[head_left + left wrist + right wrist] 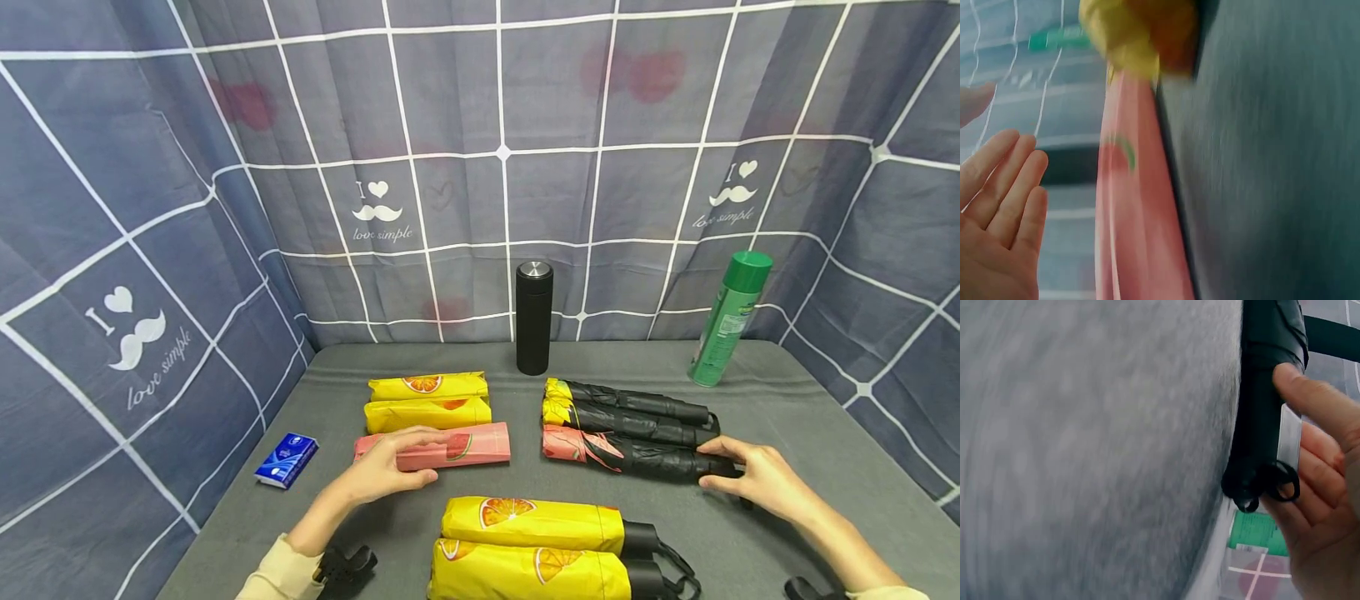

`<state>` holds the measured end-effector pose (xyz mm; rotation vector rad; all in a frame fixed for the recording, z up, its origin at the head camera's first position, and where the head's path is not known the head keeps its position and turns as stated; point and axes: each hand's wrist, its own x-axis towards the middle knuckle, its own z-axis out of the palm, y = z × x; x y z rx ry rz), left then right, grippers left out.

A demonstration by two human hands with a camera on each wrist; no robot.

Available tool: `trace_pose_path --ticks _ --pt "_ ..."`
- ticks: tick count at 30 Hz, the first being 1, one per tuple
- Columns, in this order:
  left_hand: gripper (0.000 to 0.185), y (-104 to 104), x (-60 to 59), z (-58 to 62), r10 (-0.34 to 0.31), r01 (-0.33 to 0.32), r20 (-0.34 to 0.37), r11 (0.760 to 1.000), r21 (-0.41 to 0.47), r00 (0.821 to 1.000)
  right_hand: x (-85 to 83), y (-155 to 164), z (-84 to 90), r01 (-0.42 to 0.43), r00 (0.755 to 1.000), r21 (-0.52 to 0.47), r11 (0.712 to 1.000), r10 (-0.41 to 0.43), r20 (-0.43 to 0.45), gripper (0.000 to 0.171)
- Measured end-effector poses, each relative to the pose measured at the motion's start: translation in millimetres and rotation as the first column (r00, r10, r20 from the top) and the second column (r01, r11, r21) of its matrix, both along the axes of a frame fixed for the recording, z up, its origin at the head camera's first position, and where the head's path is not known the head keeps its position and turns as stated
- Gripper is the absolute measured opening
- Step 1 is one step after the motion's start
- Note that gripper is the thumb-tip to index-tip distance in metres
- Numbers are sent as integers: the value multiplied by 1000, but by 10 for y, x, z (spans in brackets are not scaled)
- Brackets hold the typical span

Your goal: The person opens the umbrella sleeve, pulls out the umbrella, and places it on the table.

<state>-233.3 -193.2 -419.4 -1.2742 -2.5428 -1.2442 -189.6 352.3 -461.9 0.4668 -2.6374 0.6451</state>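
Observation:
My left hand (386,462) is over the left end of a pink umbrella sleeve (480,443) with a watermelon print. In the left wrist view its fingers (1013,194) are straight, beside the sleeve. My right hand (757,477) holds the black handle end of a folded pink-and-black umbrella (645,457), thumb on the near side and fingers on the far side. The right wrist view shows the thumb against the black end and a looped strap (1288,481) below. Two yellow sleeves (427,414) lie behind the pink one; two yellow-and-black folded umbrellas (630,421) lie behind the held umbrella.
Two yellow umbrellas (532,575) with orange-slice prints and black handles lie at the front. A blue packet (287,460) is on the left. At the back stand a black flask (533,325) and a green spray can (727,325). Gridded curtains surround the grey table (600,358).

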Motion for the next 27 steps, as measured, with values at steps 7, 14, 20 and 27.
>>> trace_pose_path --ticks 7,14,20,27 --pt "43 243 68 -110 -152 156 47 985 -78 987 147 -267 209 -23 999 -77 997 19 -49 38" --pt "40 299 64 -287 -220 235 138 967 -100 966 333 -707 219 -288 948 -194 938 308 81 35" --pt "40 312 72 -350 -268 280 121 956 -87 956 425 -920 133 -408 878 -261 875 455 152 35" --pt "42 325 111 -410 -296 309 158 949 -62 942 420 -985 17 -446 859 -269 854 492 139 35"
